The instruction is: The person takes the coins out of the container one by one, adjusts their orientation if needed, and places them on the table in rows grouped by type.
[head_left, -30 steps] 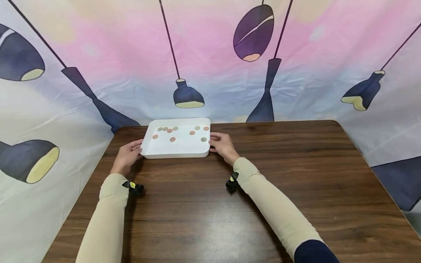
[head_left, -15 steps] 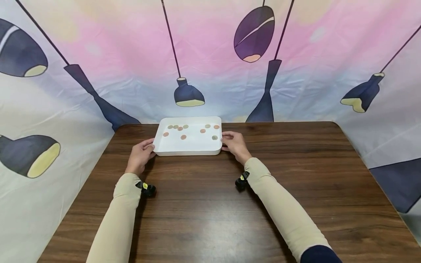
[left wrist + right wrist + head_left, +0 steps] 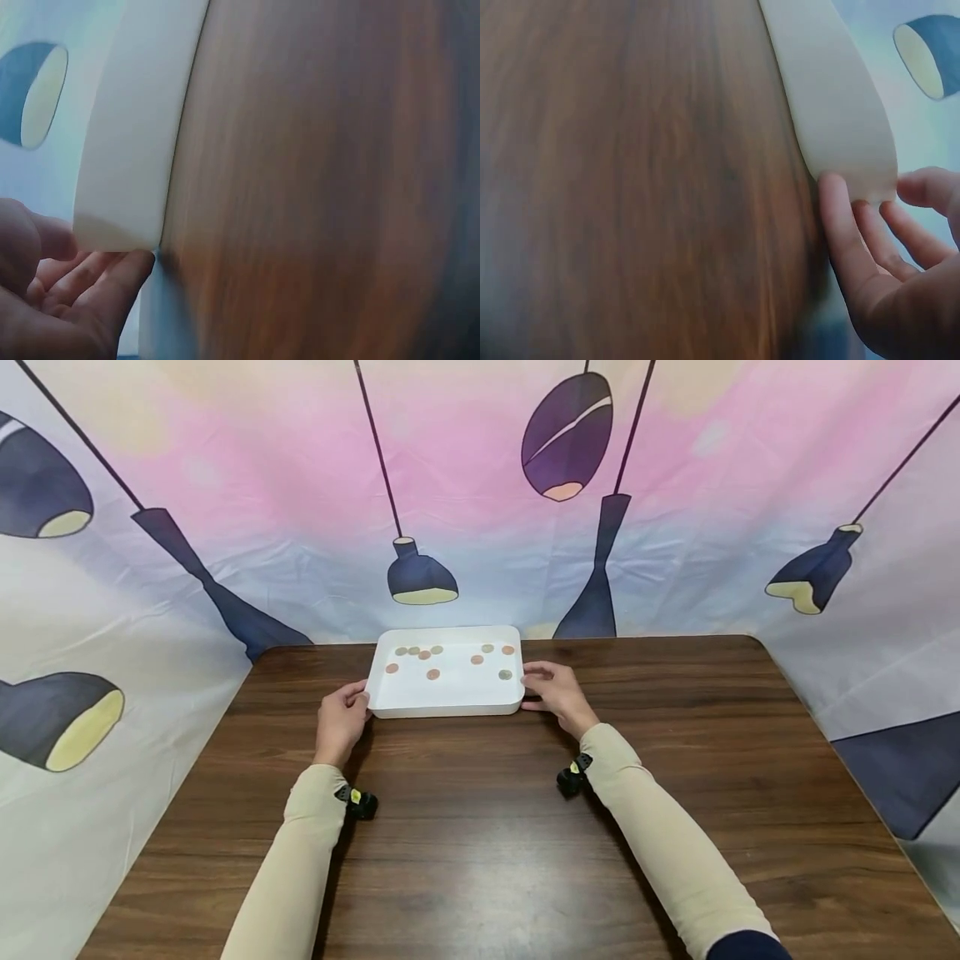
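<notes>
Head view shows my left hand (image 3: 341, 720) and right hand (image 3: 557, 692) gripping the side edges of a white tray (image 3: 450, 697), fingers curled round its near corners. It rests on the wooden table (image 3: 465, 827) near the far edge; coins (image 3: 432, 674) lie scattered inside, none picked out.

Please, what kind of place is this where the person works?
Probably a staged recording corner, not a lived-in room. A printed lamp-pattern cloth hangs as backdrop on three sides of a wooden table, which bears just a white tray of coins, held by both hands.
</notes>
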{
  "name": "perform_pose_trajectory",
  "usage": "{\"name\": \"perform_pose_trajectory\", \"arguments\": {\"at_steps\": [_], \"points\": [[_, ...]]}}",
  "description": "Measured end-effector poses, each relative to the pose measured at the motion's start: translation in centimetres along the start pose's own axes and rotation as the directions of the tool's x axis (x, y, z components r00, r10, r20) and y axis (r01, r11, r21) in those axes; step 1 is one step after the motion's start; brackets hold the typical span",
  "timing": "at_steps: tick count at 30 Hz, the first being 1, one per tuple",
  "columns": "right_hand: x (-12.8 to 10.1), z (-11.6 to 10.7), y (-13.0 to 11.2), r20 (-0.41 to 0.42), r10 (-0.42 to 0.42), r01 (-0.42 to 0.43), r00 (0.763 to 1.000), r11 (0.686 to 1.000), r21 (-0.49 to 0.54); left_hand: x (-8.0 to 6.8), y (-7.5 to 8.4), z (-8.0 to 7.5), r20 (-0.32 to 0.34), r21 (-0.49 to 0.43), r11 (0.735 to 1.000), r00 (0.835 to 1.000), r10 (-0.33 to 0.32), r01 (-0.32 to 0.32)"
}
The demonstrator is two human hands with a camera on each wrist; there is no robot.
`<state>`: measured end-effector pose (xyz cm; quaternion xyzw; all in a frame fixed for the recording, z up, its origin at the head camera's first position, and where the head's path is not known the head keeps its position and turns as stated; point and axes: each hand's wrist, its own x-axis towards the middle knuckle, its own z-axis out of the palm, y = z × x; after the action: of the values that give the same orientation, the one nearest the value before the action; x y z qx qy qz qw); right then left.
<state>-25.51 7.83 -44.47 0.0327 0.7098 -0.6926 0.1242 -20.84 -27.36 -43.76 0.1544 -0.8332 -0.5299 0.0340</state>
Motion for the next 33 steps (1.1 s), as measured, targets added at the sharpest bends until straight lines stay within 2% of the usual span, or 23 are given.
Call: {"name": "perform_pose_trajectory", "arguments": {"at_steps": [3,6,11,21,33], "points": [[-0.2,-1.0,-0.1,0.001,-0.001,0.001,1.0,1.0,-0.003,-0.1,0.5,0.8,-0.012,0.051,0.998,0.999,0.033,-0.032],[-0.4,-2.1,-0.2,-0.006,-0.023,0.023,1.0,0.999,-0.033,-0.2,0.9,1.4,0.011,0.018,0.998,0.998,0.054,-0.054],[-0.7,-3.8,0.0,-0.015,-0.031,0.03,0.999,0.996,-0.078,-0.6,1.4,2.7,0.06,-0.043,0.998,0.997,0.056,-0.054],[-1.1,-6.6,0.3,-0.017,-0.008,0.006,1.0,0.996,-0.087,-1.2,2.4,4.8,0.096,-0.059,0.996,0.993,0.074,-0.069],[-1.7,-8.6,0.5,-0.043,-0.011,0.004,0.999,0.987,-0.158,-1.8,2.6,6.7,0.094,0.029,0.992,0.989,0.118,-0.121]]}}
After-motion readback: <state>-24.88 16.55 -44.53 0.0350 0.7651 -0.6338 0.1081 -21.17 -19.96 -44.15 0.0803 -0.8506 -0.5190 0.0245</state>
